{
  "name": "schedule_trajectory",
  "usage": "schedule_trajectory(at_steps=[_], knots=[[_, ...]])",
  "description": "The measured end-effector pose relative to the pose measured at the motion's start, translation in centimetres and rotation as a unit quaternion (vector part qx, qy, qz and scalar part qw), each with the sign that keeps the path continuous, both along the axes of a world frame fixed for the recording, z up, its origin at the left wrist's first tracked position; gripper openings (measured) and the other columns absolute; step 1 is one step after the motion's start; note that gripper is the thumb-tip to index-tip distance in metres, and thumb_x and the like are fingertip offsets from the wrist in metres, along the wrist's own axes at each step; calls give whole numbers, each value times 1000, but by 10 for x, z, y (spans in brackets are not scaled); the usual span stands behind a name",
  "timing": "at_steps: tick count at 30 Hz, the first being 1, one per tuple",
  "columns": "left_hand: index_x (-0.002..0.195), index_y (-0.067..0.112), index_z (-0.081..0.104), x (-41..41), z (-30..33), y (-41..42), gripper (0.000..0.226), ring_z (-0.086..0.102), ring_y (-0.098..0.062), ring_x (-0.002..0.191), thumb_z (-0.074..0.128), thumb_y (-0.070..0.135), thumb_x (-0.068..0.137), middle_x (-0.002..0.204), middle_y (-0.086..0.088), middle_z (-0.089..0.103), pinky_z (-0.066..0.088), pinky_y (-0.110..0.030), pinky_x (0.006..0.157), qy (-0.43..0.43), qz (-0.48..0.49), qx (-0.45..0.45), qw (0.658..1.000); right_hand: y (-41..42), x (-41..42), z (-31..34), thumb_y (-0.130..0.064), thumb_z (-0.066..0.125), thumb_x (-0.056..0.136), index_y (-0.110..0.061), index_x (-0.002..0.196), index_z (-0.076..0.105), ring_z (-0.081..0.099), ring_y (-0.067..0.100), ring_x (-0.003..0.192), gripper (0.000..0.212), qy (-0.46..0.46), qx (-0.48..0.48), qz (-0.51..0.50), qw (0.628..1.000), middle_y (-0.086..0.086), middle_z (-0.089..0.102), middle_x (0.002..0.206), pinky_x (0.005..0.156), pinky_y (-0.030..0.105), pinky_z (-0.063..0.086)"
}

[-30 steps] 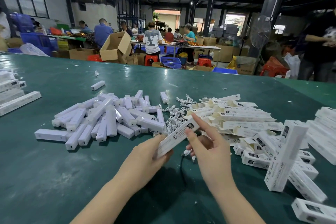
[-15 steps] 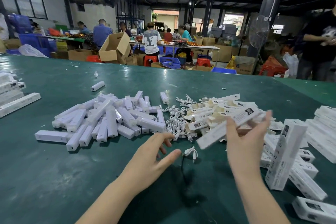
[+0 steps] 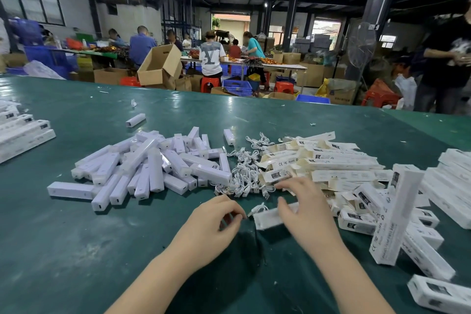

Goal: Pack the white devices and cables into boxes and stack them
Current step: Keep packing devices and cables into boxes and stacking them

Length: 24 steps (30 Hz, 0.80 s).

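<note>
From the head camera we see our right hand (image 3: 305, 208) with fingers spread over a white box (image 3: 267, 218) lying under them; our left hand (image 3: 212, 224) is loosely curled, grasping nothing, a cable (image 3: 258, 208) just beyond its fingertips

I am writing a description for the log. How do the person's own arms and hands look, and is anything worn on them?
Both forearms are bare up to the picture's edge: no sleeve shows. The left hand and the right hand wear no glove, and no ring, watch or bracelet is visible.
</note>
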State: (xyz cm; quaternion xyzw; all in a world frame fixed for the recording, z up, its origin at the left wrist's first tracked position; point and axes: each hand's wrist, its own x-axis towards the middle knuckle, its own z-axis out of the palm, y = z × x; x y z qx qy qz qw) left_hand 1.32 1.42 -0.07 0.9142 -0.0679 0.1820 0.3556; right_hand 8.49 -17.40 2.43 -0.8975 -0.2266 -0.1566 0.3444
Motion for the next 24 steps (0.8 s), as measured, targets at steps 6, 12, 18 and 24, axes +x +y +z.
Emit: schedule_trajectory(at_steps=[6,12,18,24], knots=[[86,33,67,-2,0,0,18,56,-4,82,56,20,92,87,16,57,39,-10,68,26,-7,8,1000,2,3,-10,-11,45,92,-32,144,41,28,12,140,57,32,-175,-6,984,-9,36,150,116,32,23],[86,34,67,-1,1,0,17,55,-3,82,55,23,92,88,14,58,41,-11,70,38,-8,14,999,2,5,-10,-14,36,95,-36,131,53,43,11,130,45,97,-239,-7,966,-12,54,137,115,39,22],[87,35,66,-1,-1,1,16,55,-3,83,54,25,92,87,16,58,40,-12,69,37,-8,18,999,-3,2,-8,-67,45,84,-33,81,59,47,9,107,36,162,-229,-70,957,-16,54,105,99,45,38],[87,34,65,-1,-2,2,16,55,-4,82,54,25,92,87,15,58,44,-16,70,34,-9,9,999,-18,8,3,-2,57,81,-22,112,66,38,22,134,38,166,-170,-103,966,2,46,141,105,30,36]])
